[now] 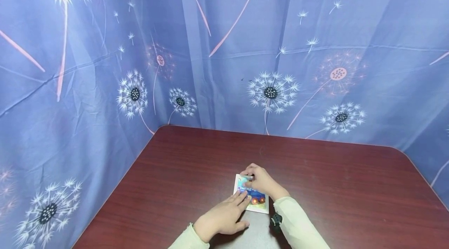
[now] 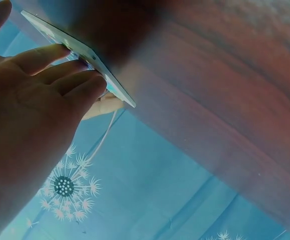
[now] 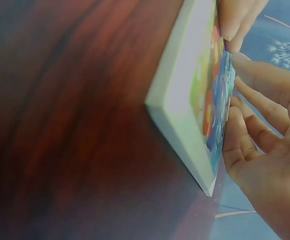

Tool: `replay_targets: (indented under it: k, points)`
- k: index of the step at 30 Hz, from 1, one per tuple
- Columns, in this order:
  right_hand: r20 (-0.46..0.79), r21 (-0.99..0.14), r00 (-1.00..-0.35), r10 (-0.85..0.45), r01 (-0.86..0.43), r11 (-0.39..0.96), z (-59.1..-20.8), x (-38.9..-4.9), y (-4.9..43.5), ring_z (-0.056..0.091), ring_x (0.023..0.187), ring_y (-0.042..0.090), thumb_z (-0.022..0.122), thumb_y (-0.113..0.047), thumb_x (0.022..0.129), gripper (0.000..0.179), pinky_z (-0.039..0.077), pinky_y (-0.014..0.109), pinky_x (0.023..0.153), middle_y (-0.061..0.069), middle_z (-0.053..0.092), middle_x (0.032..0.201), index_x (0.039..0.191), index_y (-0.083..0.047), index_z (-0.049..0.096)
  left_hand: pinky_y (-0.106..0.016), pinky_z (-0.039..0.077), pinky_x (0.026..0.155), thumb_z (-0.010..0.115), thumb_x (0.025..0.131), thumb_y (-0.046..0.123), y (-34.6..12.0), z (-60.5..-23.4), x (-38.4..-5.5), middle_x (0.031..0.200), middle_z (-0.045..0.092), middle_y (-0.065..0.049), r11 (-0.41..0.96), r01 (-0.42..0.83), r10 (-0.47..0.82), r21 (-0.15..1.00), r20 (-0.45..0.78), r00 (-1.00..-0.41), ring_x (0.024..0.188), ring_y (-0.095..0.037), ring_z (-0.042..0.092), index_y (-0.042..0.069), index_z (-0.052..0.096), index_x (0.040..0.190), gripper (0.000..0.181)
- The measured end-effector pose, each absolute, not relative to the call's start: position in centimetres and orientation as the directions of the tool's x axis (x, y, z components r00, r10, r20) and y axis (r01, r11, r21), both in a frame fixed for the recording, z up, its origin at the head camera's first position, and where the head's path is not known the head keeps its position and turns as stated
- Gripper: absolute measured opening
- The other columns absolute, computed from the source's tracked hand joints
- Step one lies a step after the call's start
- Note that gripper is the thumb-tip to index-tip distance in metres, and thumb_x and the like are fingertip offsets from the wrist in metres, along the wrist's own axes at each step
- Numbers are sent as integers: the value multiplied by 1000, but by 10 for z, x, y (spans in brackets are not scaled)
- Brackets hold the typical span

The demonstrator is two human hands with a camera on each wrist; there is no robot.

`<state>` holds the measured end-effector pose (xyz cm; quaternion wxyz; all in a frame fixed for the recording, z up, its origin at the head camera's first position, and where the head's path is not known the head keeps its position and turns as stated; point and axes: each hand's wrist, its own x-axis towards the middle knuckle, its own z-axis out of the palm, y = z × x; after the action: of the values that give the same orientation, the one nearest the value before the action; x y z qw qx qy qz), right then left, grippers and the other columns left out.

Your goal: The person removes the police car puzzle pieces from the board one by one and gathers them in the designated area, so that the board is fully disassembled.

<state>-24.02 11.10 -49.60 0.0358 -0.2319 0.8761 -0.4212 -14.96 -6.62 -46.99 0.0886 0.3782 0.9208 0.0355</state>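
Observation:
A small picture puzzle board with a white border lies on the table, showing a blue vehicle with red-orange wheels. My left hand rests its straight fingers on the board's left part, the thumb spread away near the front. In the left wrist view those fingertips touch the picture side of the board. My right hand bends over the far part of the picture. Its thumb and fingers pinch a small light piece at the surface, mostly hidden by the fingers. The board's thick white edge shows in the right wrist view.
The dark red wooden table extends around the board on all sides. Blue curtains with dandelion prints hang behind and to the left. A black device sits at the right sleeve's cuff.

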Motion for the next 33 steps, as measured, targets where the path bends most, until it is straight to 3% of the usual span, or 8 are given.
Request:
replay_targets:
  k: [8, 15, 33]
  points:
    - [123, -754, -893, -432, -367, 545, -494, -240, 110, 51, 73, 17, 75, 4, 77, 20, 46, 25, 64, 10, 55, 102, 97, -1, 73, -33, 30, 112, 56, 94, 41, -66, -471, -151, 152, 36, -11, 709, 692, 706, 138, -144, -694, 141, -26, 30, 5, 41, 145, 65]
    - [131, -752, -900, -416, -363, 550, -493, -240, 109, 53, 80, 19, 76, 4, 76, 20, 48, 28, 69, 8, 55, 101, 95, -2, 73, -32, 29, 113, 57, 93, 39, -65, -470, -152, 151, 36, -14, 705, 697, 709, 131, -143, -691, 141, -27, 31, 3, 42, 144, 64]
    - [164, -757, -904, -395, -372, 536, -499, -238, 109, 50, 76, 20, 76, 7, 74, 25, 44, 25, 65, 4, 52, 82, 92, -8, 68, -33, 29, 113, 58, 93, 38, -63, -469, -152, 151, 36, -12, 715, 679, 699, 165, -164, -696, 141, -26, 30, 4, 43, 144, 63]
